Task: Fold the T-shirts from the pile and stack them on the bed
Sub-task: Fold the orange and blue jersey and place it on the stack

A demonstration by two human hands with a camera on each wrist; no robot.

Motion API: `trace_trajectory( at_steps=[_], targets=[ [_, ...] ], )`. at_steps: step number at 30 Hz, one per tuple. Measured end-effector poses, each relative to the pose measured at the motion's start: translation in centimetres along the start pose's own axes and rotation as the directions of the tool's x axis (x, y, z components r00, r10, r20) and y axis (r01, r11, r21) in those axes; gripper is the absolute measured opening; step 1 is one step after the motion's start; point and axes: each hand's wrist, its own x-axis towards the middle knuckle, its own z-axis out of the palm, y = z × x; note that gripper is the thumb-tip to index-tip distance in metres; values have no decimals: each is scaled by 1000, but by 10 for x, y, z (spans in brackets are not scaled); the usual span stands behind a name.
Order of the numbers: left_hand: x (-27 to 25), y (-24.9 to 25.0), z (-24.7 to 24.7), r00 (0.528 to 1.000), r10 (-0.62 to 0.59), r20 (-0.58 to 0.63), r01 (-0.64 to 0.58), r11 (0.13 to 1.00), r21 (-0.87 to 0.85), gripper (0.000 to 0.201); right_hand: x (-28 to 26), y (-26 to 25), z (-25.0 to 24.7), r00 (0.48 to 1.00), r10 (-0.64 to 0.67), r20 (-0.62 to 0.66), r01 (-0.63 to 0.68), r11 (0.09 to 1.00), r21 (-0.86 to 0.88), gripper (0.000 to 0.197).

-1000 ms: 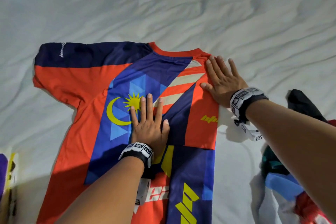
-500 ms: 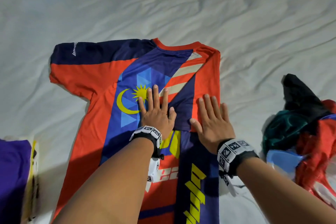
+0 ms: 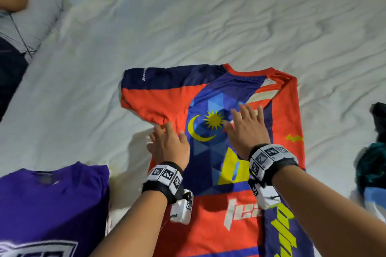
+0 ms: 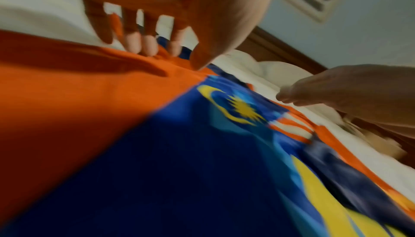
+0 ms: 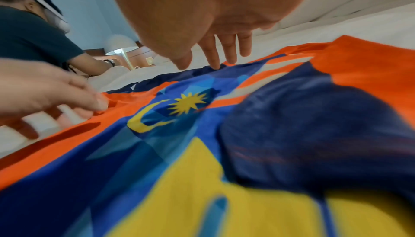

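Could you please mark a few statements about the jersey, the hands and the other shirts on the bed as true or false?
1. The right side of the orange and blue jersey is already folded in over its front. True.
2. The left hand lies by the jersey's left edge, just below the spread sleeve. True.
3. The right hand is clenched into a fist. False: its fingers are straight and spread over the chest print.
4. A purple shirt lies to the right of the jersey. False: it lies to its left.
5. The unfolded pile sits at the right edge of the head view. True.
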Motion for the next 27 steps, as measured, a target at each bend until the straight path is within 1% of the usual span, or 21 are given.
trace_trajectory(
  at_steps=[1, 2, 3, 4, 6, 7, 9, 11, 12, 14, 15, 16, 17, 19, 21, 24, 27],
  targets=[
    [7, -7, -4, 993, -107, 58, 107, 994, 6, 41, 12, -12, 0, 1000, -21, 11, 21, 1000, -17, 50],
    [14, -12, -5, 977, -181, 115, 182, 983, 5, 45, 25, -24, 0, 999, -45, 19, 46, 998, -32, 46],
    [20, -15, -7, 961, -224, 159, 227, 974, 3, 48, 38, -36, -1, 997, -68, 34, 70, 997, -44, 43],
    [27, -17, -6, 952, -241, 186, 245, 969, 1, 49, 52, -47, -3, 995, -77, 58, 80, 995, -52, 42],
    [41, -22, -2, 947, -238, 214, 245, 970, -4, 48, 80, -67, -5, 993, -55, 102, 60, 997, -46, 39],
    [48, -23, -1, 945, -234, 228, 243, 970, -12, 47, 94, -76, -6, 993, -38, 115, 40, 999, -15, 35],
    [56, -24, 2, 938, -242, 248, 259, 965, -37, 43, 117, -91, -7, 991, 14, 133, -25, 996, 81, 27],
    [62, -23, 1, 925, -272, 265, 294, 955, -45, 41, 137, -103, -5, 988, 85, 126, -106, 979, 174, 24],
    [65, -23, 1, 919, -282, 274, 304, 952, -39, 40, 147, -108, -3, 985, 120, 122, -144, 968, 208, 28],
    [69, -23, 2, 914, -283, 290, 299, 954, -14, 40, 164, -117, -1, 978, 172, 118, -197, 947, 252, 44],
    [71, -23, 2, 911, -285, 297, 300, 954, -5, 40, 171, -120, 0, 976, 180, 120, -205, 944, 259, 52],
    [72, -23, 1, 908, -291, 303, 305, 952, -1, 39, 178, -122, 0, 976, 179, 127, -207, 945, 255, 57],
    [73, -23, 2, 904, -294, 311, 310, 951, -3, 38, 184, -123, 2, 975, 176, 137, -205, 947, 249, 56],
    [74, -22, 0, 899, -292, 327, 317, 948, -22, 37, 192, -123, 4, 975, 169, 145, -200, 950, 239, 41],
    [73, -20, -4, 899, -281, 336, 318, 946, -63, 34, 194, -121, 5, 973, 190, 129, -217, 942, 256, 28],
    [61, -19, -13, 921, -244, 303, 304, 938, -168, 29, 187, -113, 1, 975, 197, 103, -220, 922, 319, 24],
    [37, -6, -17, 955, -169, 243, 226, 947, -230, 28, 175, -98, -11, 986, 150, 72, -165, 925, 343, 24]
  ],
)
